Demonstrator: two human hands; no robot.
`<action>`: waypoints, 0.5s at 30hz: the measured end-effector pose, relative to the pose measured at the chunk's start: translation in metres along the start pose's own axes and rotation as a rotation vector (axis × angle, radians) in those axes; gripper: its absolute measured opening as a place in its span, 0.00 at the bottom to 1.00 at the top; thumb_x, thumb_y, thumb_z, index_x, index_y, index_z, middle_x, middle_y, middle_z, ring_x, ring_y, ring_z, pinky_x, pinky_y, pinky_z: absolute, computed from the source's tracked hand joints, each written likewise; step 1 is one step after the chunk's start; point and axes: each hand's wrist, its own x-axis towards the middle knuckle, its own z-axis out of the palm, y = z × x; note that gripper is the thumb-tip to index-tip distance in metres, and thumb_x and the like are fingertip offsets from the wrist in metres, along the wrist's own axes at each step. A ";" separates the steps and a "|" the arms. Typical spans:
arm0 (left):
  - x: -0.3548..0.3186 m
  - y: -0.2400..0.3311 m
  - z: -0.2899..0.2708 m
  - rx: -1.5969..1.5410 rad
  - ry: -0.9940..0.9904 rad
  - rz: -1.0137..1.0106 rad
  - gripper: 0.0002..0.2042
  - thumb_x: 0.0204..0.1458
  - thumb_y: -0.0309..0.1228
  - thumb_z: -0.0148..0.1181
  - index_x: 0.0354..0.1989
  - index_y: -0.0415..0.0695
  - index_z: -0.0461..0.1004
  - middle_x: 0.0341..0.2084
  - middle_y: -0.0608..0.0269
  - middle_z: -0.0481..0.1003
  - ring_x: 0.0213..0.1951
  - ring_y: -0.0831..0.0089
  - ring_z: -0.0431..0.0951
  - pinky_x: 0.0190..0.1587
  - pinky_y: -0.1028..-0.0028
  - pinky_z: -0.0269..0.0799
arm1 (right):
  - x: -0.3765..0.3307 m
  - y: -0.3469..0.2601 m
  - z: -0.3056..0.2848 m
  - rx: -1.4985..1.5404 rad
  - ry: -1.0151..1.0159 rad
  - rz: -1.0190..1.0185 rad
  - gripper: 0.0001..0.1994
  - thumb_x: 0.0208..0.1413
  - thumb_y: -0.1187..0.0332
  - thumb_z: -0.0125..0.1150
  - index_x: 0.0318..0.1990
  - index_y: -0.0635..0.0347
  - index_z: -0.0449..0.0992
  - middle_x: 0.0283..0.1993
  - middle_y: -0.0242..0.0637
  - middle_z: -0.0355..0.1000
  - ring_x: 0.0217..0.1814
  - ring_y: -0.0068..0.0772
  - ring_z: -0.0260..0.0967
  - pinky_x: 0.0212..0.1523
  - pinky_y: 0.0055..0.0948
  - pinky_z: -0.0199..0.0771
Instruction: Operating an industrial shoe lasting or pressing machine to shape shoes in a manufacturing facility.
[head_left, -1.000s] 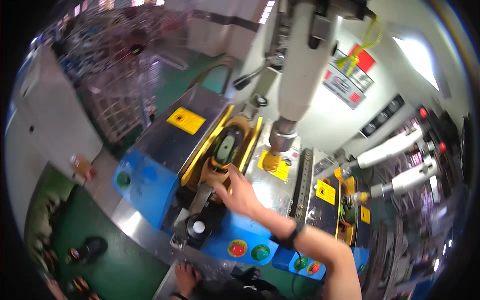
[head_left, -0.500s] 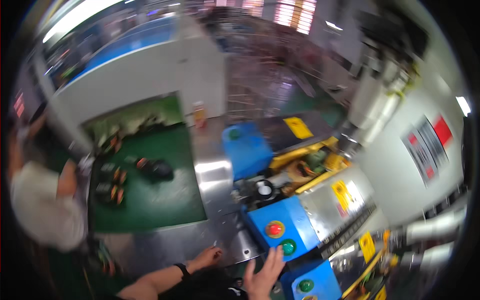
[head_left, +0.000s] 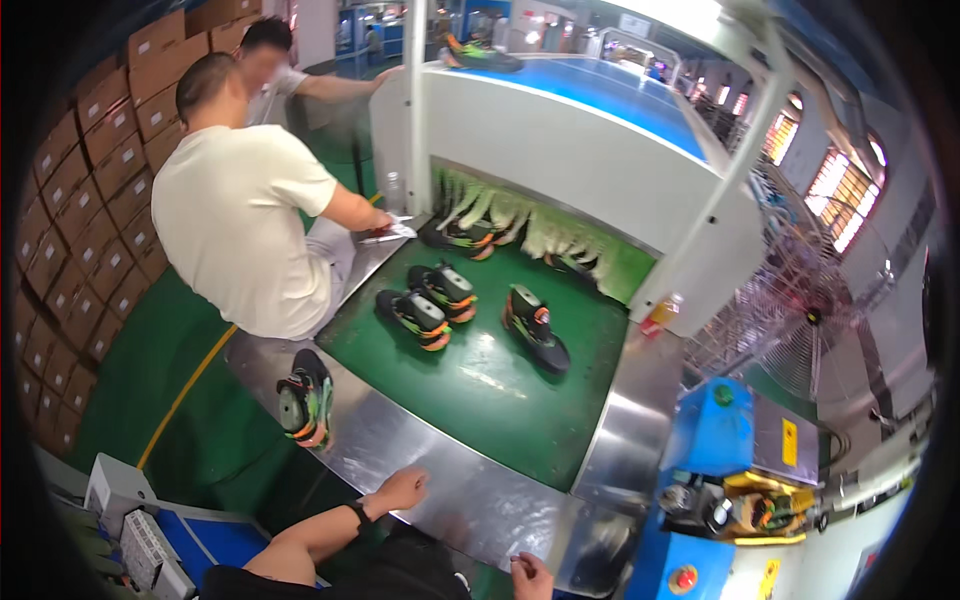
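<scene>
My left hand (head_left: 402, 490) hovers over the front steel ledge (head_left: 440, 460) with its fingers curled in; whatever they may hold is too small to make out. My right hand (head_left: 532, 577) is low by the ledge's near edge, fingers bent together, and its contents are hidden too. On the left end of the ledge stands a black shoe (head_left: 307, 398) with orange and green trim. Beyond the ledge, a pair of similar shoes (head_left: 428, 305) and a single dark shoe (head_left: 536, 330) rest on the green conveyor belt (head_left: 480, 400).
More shoes (head_left: 465, 238) sit under a fringed curtain (head_left: 560, 240) at the belt's far end. A person in a pale shirt (head_left: 245, 225) sits at left, another behind. Blue machines with a red button (head_left: 683, 579) stand right; cartons (head_left: 90, 230) are stacked left.
My view has swung left from the machines toward the conveyor. The right hand, spread beside the machine's green button before, is away from it now with fingers bent. The left stays curled.
</scene>
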 end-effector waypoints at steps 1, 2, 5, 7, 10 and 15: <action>0.014 -0.007 -0.007 0.025 0.064 0.052 0.08 0.47 0.27 0.51 0.34 0.40 0.72 0.32 0.47 0.73 0.39 0.47 0.73 0.40 0.56 0.70 | 0.020 -0.003 0.011 0.175 -0.040 0.129 0.22 0.57 0.64 0.59 0.54 0.70 0.70 0.46 0.45 0.76 0.49 0.34 0.72 0.49 0.30 0.70; 0.034 -0.017 -0.021 0.033 0.026 -0.017 0.08 0.47 0.27 0.51 0.34 0.40 0.72 0.32 0.47 0.73 0.39 0.47 0.73 0.40 0.56 0.70 | 0.049 -0.013 0.021 0.178 -0.084 0.118 0.22 0.55 0.67 0.60 0.56 0.70 0.69 0.47 0.45 0.75 0.51 0.34 0.71 0.51 0.30 0.70; 0.086 -0.039 -0.056 -0.028 0.404 0.089 0.08 0.47 0.26 0.53 0.37 0.40 0.71 0.33 0.47 0.72 0.39 0.48 0.72 0.41 0.57 0.69 | 0.145 -0.070 0.050 0.051 -0.238 0.062 0.35 0.49 0.60 0.66 0.61 0.71 0.60 0.60 0.57 0.64 0.63 0.49 0.63 0.62 0.43 0.63; 0.128 -0.055 -0.090 0.086 0.702 0.093 0.10 0.48 0.26 0.55 0.39 0.40 0.71 0.35 0.49 0.72 0.40 0.50 0.72 0.42 0.58 0.69 | 0.215 -0.125 0.079 -0.059 -0.201 -0.204 0.37 0.49 0.57 0.68 0.61 0.71 0.61 0.56 0.56 0.69 0.59 0.45 0.69 0.57 0.36 0.69; 0.173 -0.073 -0.119 0.163 0.612 0.046 0.10 0.49 0.26 0.55 0.40 0.41 0.71 0.40 0.53 0.72 0.43 0.53 0.72 0.45 0.58 0.68 | 0.321 -0.205 0.126 -0.327 -0.326 -0.334 0.46 0.47 0.50 0.67 0.64 0.77 0.53 0.64 0.63 0.57 0.68 0.56 0.56 0.65 0.41 0.58; 0.198 -0.098 -0.114 0.173 0.489 -0.124 0.06 0.46 0.26 0.57 0.33 0.41 0.73 0.32 0.58 0.73 0.36 0.55 0.74 0.43 0.59 0.67 | 0.446 -0.277 0.268 -0.605 -0.217 -0.618 0.41 0.38 0.56 0.74 0.56 0.70 0.61 0.51 0.59 0.69 0.56 0.53 0.68 0.56 0.43 0.69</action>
